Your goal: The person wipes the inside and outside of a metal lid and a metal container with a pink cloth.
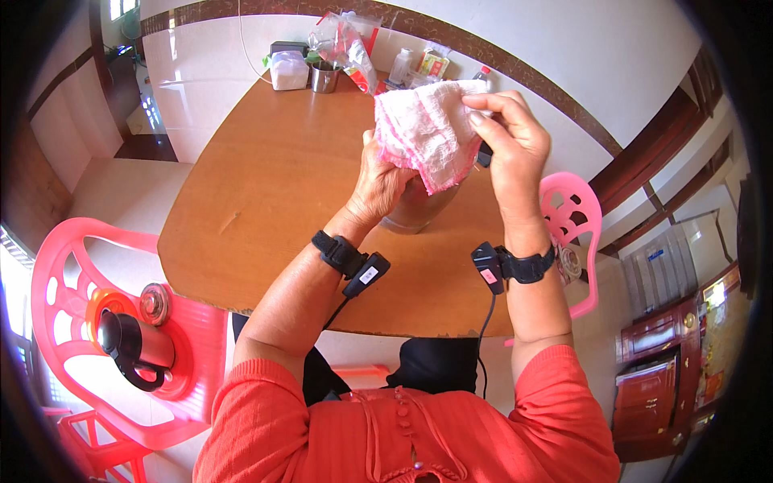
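A white cloth with pink stitched edges (426,130) is held up above the wooden table, creased and partly folded. My left hand (383,181) grips it from the lower left, with most of its fingers hidden behind the fabric. At the upper right, my right hand (513,136) pinches the cloth between thumb and forefinger. Just below and behind the cloth is a metallic, rounded vessel (416,208), its top covered from view. A small black part (485,154) shows beside it, and I cannot tell whether it belongs to the vessel.
Along the wall side of the brown table (259,193) are a tissue pack (288,70), a steel cup (324,77), plastic bags (347,45) and a clear bottle (400,65). A pink chair (205,356) on the left carries a steel kettle (139,347). Another pink chair (570,205) stands right.
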